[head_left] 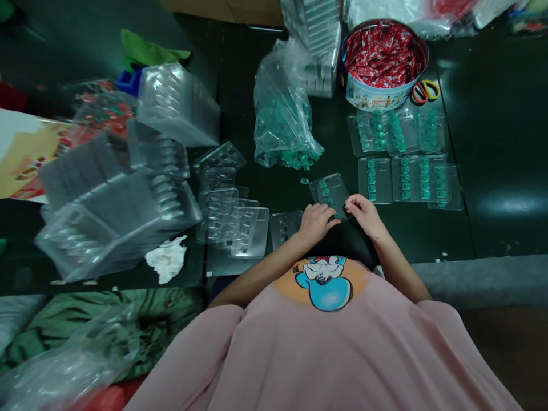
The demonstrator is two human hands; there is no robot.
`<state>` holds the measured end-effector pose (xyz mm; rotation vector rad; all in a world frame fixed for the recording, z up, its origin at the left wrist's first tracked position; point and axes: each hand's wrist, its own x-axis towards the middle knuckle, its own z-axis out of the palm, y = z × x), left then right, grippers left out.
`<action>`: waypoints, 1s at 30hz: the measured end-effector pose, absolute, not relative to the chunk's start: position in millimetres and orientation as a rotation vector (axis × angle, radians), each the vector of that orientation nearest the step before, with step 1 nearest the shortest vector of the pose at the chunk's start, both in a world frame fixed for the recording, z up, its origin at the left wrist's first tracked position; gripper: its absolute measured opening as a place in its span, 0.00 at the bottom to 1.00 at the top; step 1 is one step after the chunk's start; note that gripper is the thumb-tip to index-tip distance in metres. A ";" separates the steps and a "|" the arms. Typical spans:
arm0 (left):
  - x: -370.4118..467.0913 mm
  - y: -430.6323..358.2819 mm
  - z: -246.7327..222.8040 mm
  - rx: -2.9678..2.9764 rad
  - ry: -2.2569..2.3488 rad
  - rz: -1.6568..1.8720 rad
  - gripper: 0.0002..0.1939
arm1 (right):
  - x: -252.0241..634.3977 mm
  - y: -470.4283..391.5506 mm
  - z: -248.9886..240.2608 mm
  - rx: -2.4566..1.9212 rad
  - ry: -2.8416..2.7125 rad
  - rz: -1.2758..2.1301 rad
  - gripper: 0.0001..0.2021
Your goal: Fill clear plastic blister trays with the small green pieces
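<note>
In front of me lies a small clear plastic tray (340, 186), tilted, with a row of green translucent pieces (325, 192) down it. My left hand (317, 221) is closed over its lower left end, fingertips at the lowest green piece, partly covering it. At the tray's lower right edge, my right hand (363, 212) is closed with thumb and fingertips together; whether a small piece is between them is hidden. One loose green piece (304, 181) lies beyond the tray. Another clear tray (284, 226) with slots is beside my left wrist.
An open plastic bag (282, 114) spills green pieces ahead. Filled trays (375, 181) lie to the right, below a round tin (377, 100) of red packets and scissors (425, 91). Stacked clear trays (128, 211), loose empty trays (248, 231) and crumpled white tissue (166, 260) occupy the left.
</note>
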<state>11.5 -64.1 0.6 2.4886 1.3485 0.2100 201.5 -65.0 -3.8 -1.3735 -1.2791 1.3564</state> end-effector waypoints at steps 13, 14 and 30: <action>8.5 -65.1 -11.6 2.359 1.227 0.383 0.10 | 201.7 -63.8 3.0 -1.473 -1.403 1.173 0.09; 7.9 -64.8 -14.3 2.340 1.235 0.386 0.10 | 201.6 -63.2 3.5 -1.479 -1.408 1.160 0.09; -2.8 -68.7 -10.5 2.683 0.973 0.369 0.14 | 180.9 -28.9 0.8 -1.983 -1.996 0.493 0.13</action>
